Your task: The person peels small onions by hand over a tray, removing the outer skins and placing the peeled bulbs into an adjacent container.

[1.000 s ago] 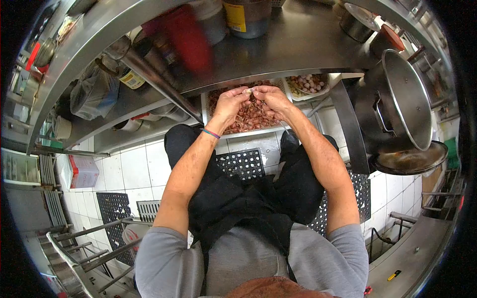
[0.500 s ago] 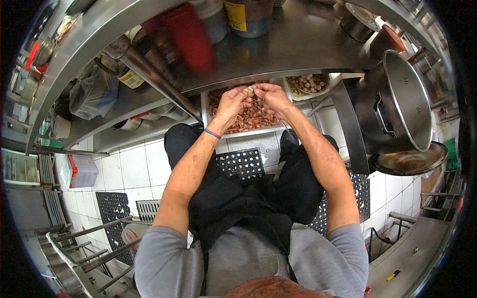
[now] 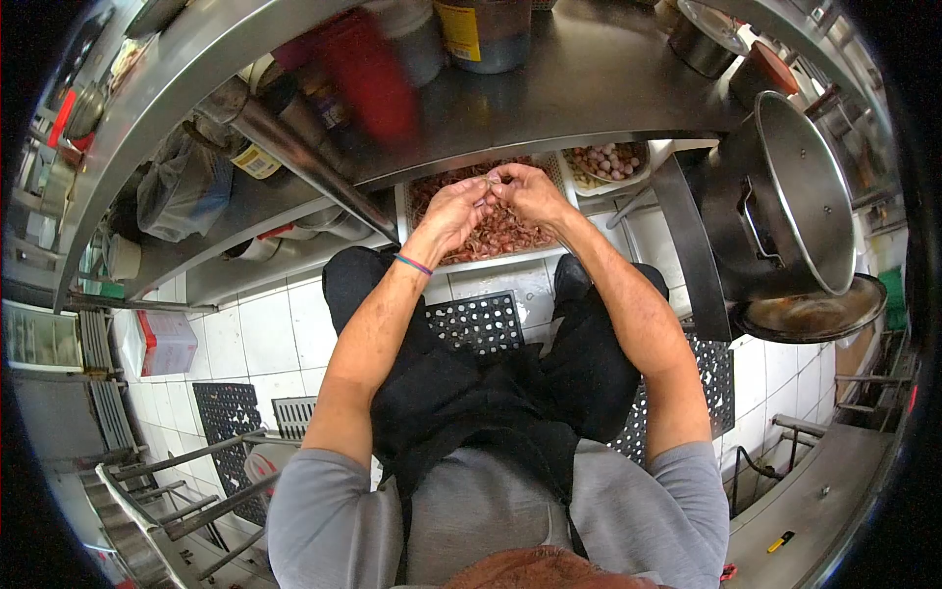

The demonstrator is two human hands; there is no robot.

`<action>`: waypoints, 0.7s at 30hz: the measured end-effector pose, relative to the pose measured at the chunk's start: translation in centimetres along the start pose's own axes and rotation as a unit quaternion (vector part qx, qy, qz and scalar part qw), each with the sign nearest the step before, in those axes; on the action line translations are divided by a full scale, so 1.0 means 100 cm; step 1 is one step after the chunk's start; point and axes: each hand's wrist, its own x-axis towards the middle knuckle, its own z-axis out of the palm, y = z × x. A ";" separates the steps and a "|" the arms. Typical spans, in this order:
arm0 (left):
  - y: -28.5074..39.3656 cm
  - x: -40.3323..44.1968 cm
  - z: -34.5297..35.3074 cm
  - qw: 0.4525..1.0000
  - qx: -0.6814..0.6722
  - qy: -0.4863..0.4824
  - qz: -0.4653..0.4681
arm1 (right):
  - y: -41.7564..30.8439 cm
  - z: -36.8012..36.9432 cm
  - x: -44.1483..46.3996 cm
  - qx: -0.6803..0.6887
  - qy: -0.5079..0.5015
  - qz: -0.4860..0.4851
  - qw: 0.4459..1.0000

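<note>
The left hand (image 3: 454, 212) and right hand (image 3: 531, 196) are together pinching a small pale piece (image 3: 493, 181), perhaps a shallot, above the white crate (image 3: 403, 211); reddish bulbs (image 3: 505, 240) are lying inside, reaching its near edge.

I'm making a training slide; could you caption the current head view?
Left hand and right hand close together over a white tray of reddish, shallot-like bulbs.
</note>
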 end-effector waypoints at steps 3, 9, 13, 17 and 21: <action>-0.002 -0.001 -0.001 1.000 0.014 0.000 -0.004 | -0.008 0.001 -0.005 -0.046 0.030 0.033 0.998; -0.001 -0.001 -0.004 1.000 0.007 0.008 -0.019 | -0.009 -0.003 -0.005 0.018 0.041 0.065 0.997; 0.002 -0.004 0.002 0.999 0.014 0.040 -0.016 | -0.009 -0.005 -0.005 0.002 0.075 0.080 0.994; 0.004 -0.005 0.003 0.999 0.007 0.038 -0.012 | 0.009 -0.011 0.005 -0.038 0.104 0.058 0.992; 0.008 -0.007 0.005 0.999 -0.019 0.041 -0.015 | 0.014 -0.009 0.005 -0.145 0.169 0.030 0.974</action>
